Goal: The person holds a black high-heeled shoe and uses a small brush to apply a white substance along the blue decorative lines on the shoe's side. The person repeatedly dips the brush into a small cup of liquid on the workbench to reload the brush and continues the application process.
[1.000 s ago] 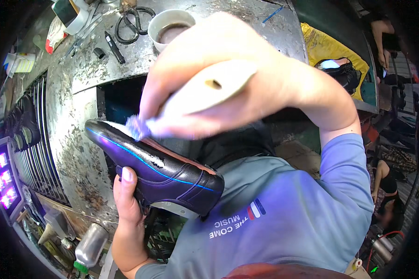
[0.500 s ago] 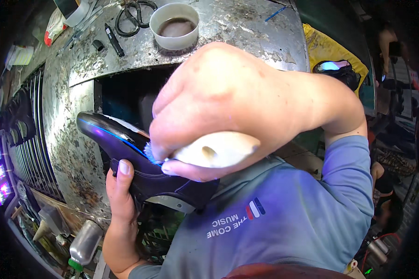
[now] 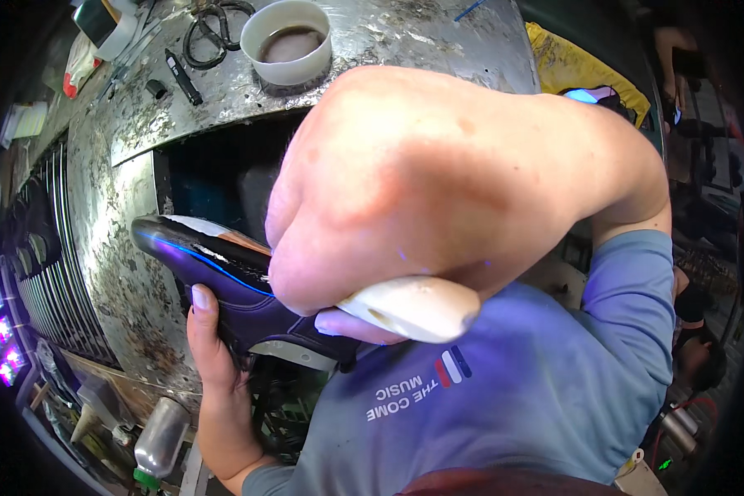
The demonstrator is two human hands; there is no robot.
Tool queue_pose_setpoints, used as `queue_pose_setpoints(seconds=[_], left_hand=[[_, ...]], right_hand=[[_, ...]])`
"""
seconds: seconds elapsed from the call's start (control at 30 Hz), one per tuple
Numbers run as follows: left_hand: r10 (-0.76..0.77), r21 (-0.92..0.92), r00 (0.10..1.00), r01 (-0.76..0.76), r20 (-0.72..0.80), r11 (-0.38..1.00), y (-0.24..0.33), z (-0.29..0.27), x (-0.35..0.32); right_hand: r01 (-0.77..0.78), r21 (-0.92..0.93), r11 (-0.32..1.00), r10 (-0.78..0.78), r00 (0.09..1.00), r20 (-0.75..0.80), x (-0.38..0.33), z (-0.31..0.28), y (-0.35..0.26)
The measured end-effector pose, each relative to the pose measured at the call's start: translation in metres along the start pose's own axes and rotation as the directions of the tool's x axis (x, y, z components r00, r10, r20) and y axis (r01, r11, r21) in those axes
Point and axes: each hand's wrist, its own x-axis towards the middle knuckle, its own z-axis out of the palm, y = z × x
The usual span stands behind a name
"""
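Note:
A black shoe upper [image 3: 244, 306], stretched over a form with its toe pointing left, lies tilted in front of me. A glowing blue line [image 3: 200, 256] runs along its side, and the wet-looking black band above that line is shiny. My left hand [image 3: 215, 339] grips the shoe from below, thumb pressed to its side. Over the shoe's middle, my right hand [image 3: 413, 174] is closed around a brush with a pale, thick handle [image 3: 417, 307]. The bristles are hidden behind that hand, as is part of the shoe's underside.
On the scuffed metal bench [image 3: 372, 45] stands a white bowl [image 3: 252, 54] of brownish liquid. Beside it lie black-handled scissors [image 3: 192, 41], a black marker [image 3: 183, 78] and its cap [image 3: 155, 88]. A yellow cloth [image 3: 554, 62] hangs at right; a metal bottle [image 3: 164, 434] is lower left.
My right hand and brush have shifted right and toward me, and the handle has turned; the bristles seen before are now hidden. The shoe remains in my left hand, tilted slightly differently.

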Motion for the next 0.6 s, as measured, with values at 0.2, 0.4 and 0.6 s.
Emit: queue_pose_setpoints(seconds=[0.2, 0.4, 0.6], left_hand=[[-0.038, -0.167, 0.995, 0.022, -0.096, 0.986, -0.019, -0.003, 0.001], [-0.025, -0.304, 1.000, 0.022, -0.006, 0.953, -0.033, -0.007, 0.011], [-0.053, -0.470, 0.997, 0.024, -0.048, 0.883, -0.044, 0.007, 0.018]], right_hand=[[-0.022, -0.009, 1.000, 0.022, 1.000, 0.011, -0.005, -0.004, -0.006], [-0.038, -0.030, 0.999, 0.038, 0.999, 0.005, -0.012, -0.006, -0.006], [-0.046, -0.058, 0.997, 0.047, 0.999, 0.013, -0.017, -0.012, -0.009]])
